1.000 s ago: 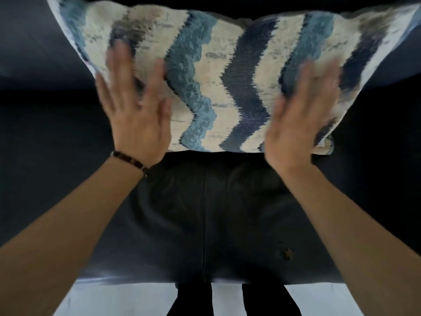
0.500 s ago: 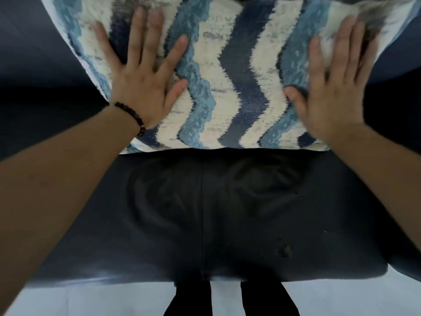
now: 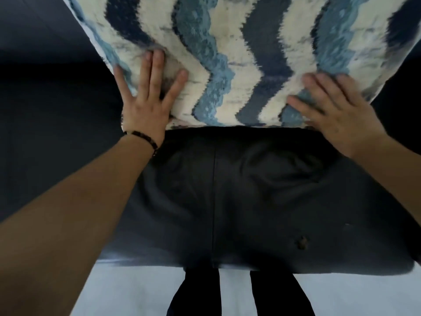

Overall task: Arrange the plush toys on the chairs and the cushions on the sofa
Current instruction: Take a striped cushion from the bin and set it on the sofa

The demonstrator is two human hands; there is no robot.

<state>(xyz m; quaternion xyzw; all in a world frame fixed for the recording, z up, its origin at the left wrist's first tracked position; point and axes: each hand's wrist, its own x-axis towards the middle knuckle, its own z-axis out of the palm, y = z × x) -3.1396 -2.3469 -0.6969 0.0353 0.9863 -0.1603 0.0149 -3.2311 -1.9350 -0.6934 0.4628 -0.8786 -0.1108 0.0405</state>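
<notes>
A cushion (image 3: 227,53) with wavy blue, navy and cream stripes fills the upper middle of the frame, standing on the dark sofa (image 3: 227,190) seat against its back. The left hand (image 3: 145,103) lies flat with fingers spread on the cushion's lower left corner, a beaded bracelet (image 3: 145,139) at the wrist. The right hand (image 3: 337,112) presses open-palmed on the lower right corner

Head view, steeply down and forward, close over the sofa seat (image 3: 227,190) and floor (image 3: 136,290).
</notes>
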